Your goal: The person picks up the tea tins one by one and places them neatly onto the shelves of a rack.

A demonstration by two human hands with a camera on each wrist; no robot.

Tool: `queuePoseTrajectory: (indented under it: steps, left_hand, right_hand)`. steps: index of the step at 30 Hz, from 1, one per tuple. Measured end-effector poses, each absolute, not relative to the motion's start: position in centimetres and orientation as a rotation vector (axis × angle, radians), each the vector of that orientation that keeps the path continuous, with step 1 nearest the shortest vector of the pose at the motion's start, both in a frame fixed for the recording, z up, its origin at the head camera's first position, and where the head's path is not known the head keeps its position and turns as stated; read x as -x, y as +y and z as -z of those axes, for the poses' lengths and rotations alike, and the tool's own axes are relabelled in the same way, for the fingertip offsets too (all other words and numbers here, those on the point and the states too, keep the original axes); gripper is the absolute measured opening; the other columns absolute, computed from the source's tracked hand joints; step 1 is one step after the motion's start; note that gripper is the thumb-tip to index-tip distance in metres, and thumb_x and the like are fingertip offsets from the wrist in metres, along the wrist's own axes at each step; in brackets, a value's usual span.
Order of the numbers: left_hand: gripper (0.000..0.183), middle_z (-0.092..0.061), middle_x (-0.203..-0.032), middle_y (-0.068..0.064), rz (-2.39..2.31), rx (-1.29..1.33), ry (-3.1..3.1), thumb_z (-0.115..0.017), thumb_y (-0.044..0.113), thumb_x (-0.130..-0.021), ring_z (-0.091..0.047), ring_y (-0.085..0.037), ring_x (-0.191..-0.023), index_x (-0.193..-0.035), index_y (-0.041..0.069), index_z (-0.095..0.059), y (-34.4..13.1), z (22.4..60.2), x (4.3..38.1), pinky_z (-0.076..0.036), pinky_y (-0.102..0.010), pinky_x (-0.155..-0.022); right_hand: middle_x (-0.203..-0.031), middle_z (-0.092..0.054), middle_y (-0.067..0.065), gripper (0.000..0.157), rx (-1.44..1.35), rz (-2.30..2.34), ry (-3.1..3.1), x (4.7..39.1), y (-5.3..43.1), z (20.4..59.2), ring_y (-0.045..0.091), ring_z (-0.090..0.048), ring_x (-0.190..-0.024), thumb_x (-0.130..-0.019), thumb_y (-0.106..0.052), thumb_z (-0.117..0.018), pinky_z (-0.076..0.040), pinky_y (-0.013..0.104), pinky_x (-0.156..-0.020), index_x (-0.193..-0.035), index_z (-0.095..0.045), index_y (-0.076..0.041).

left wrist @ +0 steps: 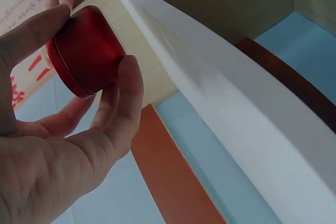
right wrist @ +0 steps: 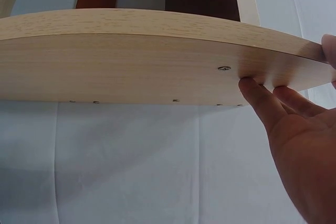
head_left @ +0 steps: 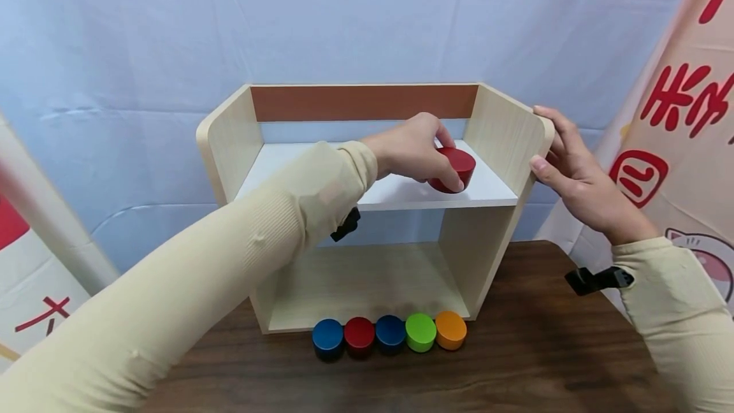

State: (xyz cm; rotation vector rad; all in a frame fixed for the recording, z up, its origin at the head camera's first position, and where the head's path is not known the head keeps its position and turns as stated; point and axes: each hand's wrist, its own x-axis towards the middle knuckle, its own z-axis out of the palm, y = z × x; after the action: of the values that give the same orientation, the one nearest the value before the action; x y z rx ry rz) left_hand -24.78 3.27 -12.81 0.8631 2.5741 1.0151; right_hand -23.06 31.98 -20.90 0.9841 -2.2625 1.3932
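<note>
My left hand (head_left: 414,148) pinches a red round tin (head_left: 460,164) between thumb and fingers, over the right part of the white upper board (head_left: 395,196) of a small wooden shelf (head_left: 226,126). In the left wrist view the red tin (left wrist: 89,48) shows a lid seam, with the fingers (left wrist: 128,85) round its side. From the head view I cannot tell whether it touches the board. My right hand (head_left: 585,177) grips the rounded upper front corner of the shelf's right side panel (head_left: 510,126). Its fingertips touch the panel's outer face (right wrist: 157,69) in the right wrist view.
In front of the shelf, a row of several tins stands on the dark wooden table (head_left: 533,349): a blue tin (head_left: 328,336), a red one, a dark blue one, a green tin (head_left: 421,331) and an orange tin (head_left: 450,330). Pale cloth (head_left: 355,18) hangs behind.
</note>
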Motion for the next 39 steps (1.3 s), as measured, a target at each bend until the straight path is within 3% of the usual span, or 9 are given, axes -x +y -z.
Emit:
queuePoseTrajectory:
  steps: [24, 39]
  left_hand:
    - [0.036, -0.061, -0.115, -0.006, -0.983, -0.838, 2.561, -0.079, 0.019, -0.086, -0.058, -0.019, -0.105, -0.112, 0.002, -0.060, 5.3, 13.2, 26.3, -0.058, -0.028, -0.079]
    - [0.041, -0.059, -0.115, -0.003, -0.926, -0.779, 2.586, -0.080, 0.022, -0.085, -0.057, -0.017, -0.103, -0.114, 0.008, -0.055, 6.4, 13.3, 26.4, -0.058, -0.026, -0.077]
  right_hand:
    - [-0.157, -0.029, 0.010, 0.076, -0.971, -1.355, -2.284, 23.0, 32.0, 21.0, 0.025, -0.034, -0.132, -0.102, 0.009, -0.044, -0.044, 0.013, -0.091, -0.163, -0.014, -0.024]
    - [-0.156, -0.029, 0.009, 0.076, -0.957, -1.351, -2.289, 23.0, 32.1, 20.9, 0.025, -0.034, -0.132, -0.102, 0.009, -0.045, -0.044, 0.014, -0.091, -0.162, -0.013, -0.024]
